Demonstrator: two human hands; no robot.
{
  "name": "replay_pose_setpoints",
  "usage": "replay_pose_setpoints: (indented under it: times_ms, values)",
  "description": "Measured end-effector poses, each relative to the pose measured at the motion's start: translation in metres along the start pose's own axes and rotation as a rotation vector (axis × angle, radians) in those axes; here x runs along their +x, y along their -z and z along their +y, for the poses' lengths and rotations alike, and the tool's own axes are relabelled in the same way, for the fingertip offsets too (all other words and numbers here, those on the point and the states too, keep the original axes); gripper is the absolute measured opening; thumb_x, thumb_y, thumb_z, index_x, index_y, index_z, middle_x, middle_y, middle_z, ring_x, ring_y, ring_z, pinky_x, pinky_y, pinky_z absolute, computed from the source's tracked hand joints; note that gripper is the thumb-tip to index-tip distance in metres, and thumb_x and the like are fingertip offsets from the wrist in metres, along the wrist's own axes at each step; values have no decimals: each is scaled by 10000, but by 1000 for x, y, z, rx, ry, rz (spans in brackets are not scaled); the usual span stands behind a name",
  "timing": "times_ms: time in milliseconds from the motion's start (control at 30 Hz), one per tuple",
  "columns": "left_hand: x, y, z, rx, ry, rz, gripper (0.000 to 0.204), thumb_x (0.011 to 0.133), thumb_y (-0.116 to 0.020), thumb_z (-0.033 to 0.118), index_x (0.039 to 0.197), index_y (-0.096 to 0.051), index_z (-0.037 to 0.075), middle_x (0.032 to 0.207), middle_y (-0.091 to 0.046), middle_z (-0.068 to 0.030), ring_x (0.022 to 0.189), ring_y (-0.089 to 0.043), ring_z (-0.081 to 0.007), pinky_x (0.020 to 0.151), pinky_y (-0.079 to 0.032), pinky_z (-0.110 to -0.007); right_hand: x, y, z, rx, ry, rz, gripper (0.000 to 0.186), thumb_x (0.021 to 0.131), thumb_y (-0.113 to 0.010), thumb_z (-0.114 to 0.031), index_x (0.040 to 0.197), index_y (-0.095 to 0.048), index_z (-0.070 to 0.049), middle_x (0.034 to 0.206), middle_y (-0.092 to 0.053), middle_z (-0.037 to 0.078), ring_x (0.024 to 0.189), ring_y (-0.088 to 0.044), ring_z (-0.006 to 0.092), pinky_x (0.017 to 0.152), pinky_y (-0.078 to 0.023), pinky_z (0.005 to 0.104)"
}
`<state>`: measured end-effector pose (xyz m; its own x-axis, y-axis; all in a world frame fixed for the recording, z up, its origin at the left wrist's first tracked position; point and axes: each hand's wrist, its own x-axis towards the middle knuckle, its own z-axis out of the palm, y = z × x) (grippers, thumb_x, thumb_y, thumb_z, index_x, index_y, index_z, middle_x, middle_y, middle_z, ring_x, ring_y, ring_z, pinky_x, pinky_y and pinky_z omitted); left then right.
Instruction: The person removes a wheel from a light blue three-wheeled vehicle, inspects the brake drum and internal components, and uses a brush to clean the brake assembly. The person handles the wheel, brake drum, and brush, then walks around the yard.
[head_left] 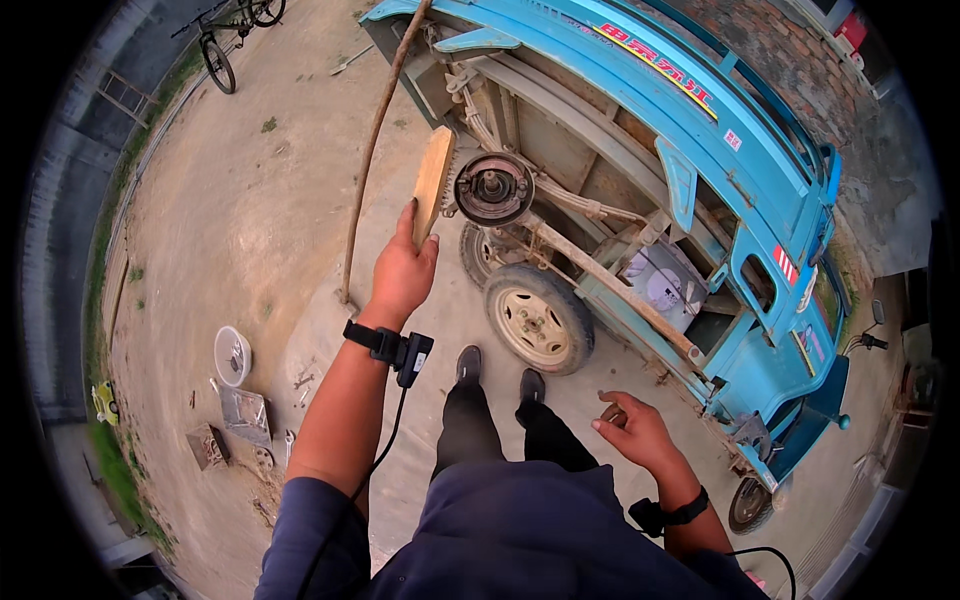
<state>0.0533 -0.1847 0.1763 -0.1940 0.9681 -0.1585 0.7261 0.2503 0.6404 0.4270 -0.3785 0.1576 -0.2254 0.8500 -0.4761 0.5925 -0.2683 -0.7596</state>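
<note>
My left hand [402, 268] is closed round the lower end of a wooden-backed brush [433, 180]. Dark bristles show along its right edge, facing the open brake drum hub [494, 188] of a tipped blue three-wheeled cargo vehicle [760, 180]. Rusty parts and a central stub show inside the round hub. Bristles and hub lie very close; I cannot tell if they touch. Low on the right, my right hand [640, 432] hangs in the air, fingers loosely curled and thumb apart, with nothing visible in it. Both wrists wear black straps.
A loose wheel [538, 318] lies below the hub, just ahead of my feet. A long wooden pole [372, 150] leans up to the vehicle. At left are a white basin [233, 356], a metal tray [246, 414] and scattered tools. A bicycle [222, 50] stands far off.
</note>
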Motion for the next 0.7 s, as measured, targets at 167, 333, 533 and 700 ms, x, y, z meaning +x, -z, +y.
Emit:
replay_pose_setpoints:
  times_ms: [167,333,533,700]
  values:
    - [51,-15,-68,271,-284,-72,647,955,-596,220,1545,-344,134,1045,-661,-243,904,-664,-413,771,-538,-490,17,-29,-14,75,-171,129,420,868,-763,-253,1211,-624,-54,856,-720,75,704,-692,174,664,-546,315]
    - [-8,38,-189,264,-294,-119,678,919,-645,154,1542,-378,159,976,-639,-196,819,-663,-385,699,-561,-453,29,-72,-34,122,-232,103,418,882,-757,-209,1228,-603,-31,878,-717,79,722,-674,155,689,-540,303]
    - [88,11,-91,206,-510,-148,661,931,-633,171,1543,-381,179,936,-617,-170,750,-634,-383,643,-536,-482,73,-96,-82,139,-203,81,442,871,-765,-263,1227,-613,-50,878,-727,81,715,-697,181,678,-550,313]
    - [49,32,-202,330,-363,-323,659,932,-624,174,1544,-383,199,942,-631,-179,788,-659,-365,663,-547,-475,78,-94,-82,125,-261,108,430,871,-765,-249,1222,-613,-53,874,-727,73,710,-698,187,677,-550,315]
